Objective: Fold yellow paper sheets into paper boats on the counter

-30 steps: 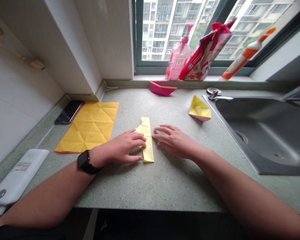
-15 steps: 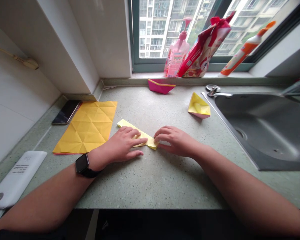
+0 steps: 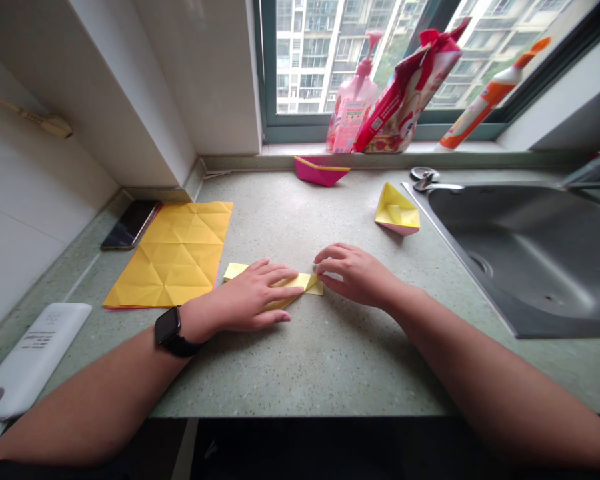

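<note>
Pale-yellow folded paper strip (image 3: 311, 285) on counter btwn the hands, long axis approx 9–3 o'clock; flap pokes out at approx 5.

L hand (image 3: 257, 293): palm-down over strip's middle, fingers extended + slightly spread, not gripping, just pinning it to the speckled grey-green stone counter (image 3: 300, 367). R hand (image 3: 355, 273): fingers half-curled, tips at strip's 3 o'clock end; can't tell if they're pinching or only touching.

Step looks like lining up / creasing. To do it well: keep L pressure flat and steady so layers don't slip, true up edges at the 3 end w/ R tips b4 pressing, then run fingertip along fold, center → ends. Don't drag the flap; thin paper prob wrinkles. Watch L forearm vs orange-yellow creased paper sheet (image 3: 173, 250), approx 9:30. Yellow-lined pink paper boat (image 3: 399, 217) at 2, well clear.
</note>
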Motion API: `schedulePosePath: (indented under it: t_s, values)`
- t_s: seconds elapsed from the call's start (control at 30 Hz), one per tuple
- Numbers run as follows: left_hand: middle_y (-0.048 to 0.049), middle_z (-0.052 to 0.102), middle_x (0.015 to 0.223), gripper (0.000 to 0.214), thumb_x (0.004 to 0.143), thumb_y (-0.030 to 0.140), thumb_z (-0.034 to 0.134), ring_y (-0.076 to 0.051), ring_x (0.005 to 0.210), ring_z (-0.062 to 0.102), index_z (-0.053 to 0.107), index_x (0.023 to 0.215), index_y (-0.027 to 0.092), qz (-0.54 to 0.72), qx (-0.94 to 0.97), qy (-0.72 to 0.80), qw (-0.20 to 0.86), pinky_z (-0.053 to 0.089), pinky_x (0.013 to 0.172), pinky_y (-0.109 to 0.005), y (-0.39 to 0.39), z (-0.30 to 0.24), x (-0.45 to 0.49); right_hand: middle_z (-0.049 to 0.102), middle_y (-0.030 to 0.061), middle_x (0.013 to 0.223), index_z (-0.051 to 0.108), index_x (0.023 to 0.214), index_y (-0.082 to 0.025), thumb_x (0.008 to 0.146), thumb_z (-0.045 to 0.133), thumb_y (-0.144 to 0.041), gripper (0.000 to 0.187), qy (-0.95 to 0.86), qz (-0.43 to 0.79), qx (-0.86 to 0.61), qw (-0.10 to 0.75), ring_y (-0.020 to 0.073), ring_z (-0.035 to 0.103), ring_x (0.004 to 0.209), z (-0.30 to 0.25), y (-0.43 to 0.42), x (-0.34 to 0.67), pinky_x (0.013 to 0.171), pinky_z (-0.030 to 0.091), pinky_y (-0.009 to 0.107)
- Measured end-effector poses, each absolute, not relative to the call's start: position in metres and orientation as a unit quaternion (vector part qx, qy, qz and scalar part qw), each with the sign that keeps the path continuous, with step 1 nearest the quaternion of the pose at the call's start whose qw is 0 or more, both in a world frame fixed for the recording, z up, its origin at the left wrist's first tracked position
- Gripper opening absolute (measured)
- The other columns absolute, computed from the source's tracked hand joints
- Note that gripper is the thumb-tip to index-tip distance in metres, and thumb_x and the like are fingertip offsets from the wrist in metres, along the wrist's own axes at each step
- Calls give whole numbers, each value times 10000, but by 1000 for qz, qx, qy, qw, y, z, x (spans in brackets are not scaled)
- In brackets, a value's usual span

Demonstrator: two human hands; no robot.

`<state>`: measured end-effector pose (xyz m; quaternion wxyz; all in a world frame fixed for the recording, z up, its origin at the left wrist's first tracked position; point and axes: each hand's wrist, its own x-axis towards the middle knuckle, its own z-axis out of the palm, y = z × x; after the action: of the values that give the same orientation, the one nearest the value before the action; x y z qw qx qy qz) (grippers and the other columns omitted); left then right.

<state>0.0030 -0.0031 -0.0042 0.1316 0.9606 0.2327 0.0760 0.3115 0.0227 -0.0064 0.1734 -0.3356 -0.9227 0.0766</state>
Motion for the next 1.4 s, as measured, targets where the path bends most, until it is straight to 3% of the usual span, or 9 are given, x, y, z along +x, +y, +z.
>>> schedulePosePath:
  t_s: [0.23, 0.43, 0.7, 0.87, 1.4]
  values:
    - [-186, 568, 1675, 598, 1087, 521, 696, -411, 1569, 506, 605, 1603, 232, 64, 960, 247, 119, 255, 1377, -687, -10, 1, 8, 794, 75, 1134, 804, 1022, -267, 1064, 664, -241, 149, -922, 103, -326, 181, 249, 731, 1034, -8, 22, 309, 917, 572, 409]
    - [-157, 636, 1622, 613, 1095, 514, 692, -366, 1585, 518, 564, 1622, 229, 70, 959, 235, 145, 192, 1412, -661, -13, 1, 10, 771, 79, 1113, 775, 986, -261, 1040, 697, -254, 95, -906, 106, -368, 182, 247, 712, 1011, -13, 23, 306, 909, 567, 403]
    - [-172, 593, 1656, 679, 1103, 541, 671, -369, 1566, 525, 498, 1679, 225, 64, 954, 253, 144, 221, 1395, -683, -11, -4, 11, 747, 83, 1101, 752, 954, -245, 1029, 713, -237, 85, -894, 120, -391, 181, 252, 710, 1017, -17, 23, 303, 932, 569, 420]
    - [-169, 603, 1620, 652, 1095, 557, 678, -383, 1527, 547, 545, 1655, 249, 60, 957, 251, 131, 249, 1376, -705, -10, -6, 12, 744, 81, 1175, 773, 991, -258, 1061, 692, -261, 108, -879, 169, -398, 200, 247, 715, 1115, -19, 24, 301, 1026, 573, 445]
    - [-163, 603, 1613, 644, 1104, 560, 656, -377, 1518, 531, 526, 1655, 251, 46, 960, 251, 114, 264, 1370, -651, -9, -4, 13, 724, 111, 1232, 764, 906, -259, 1035, 722, -256, 135, -852, 156, -459, 197, 295, 693, 1207, -26, 24, 296, 1099, 600, 501]
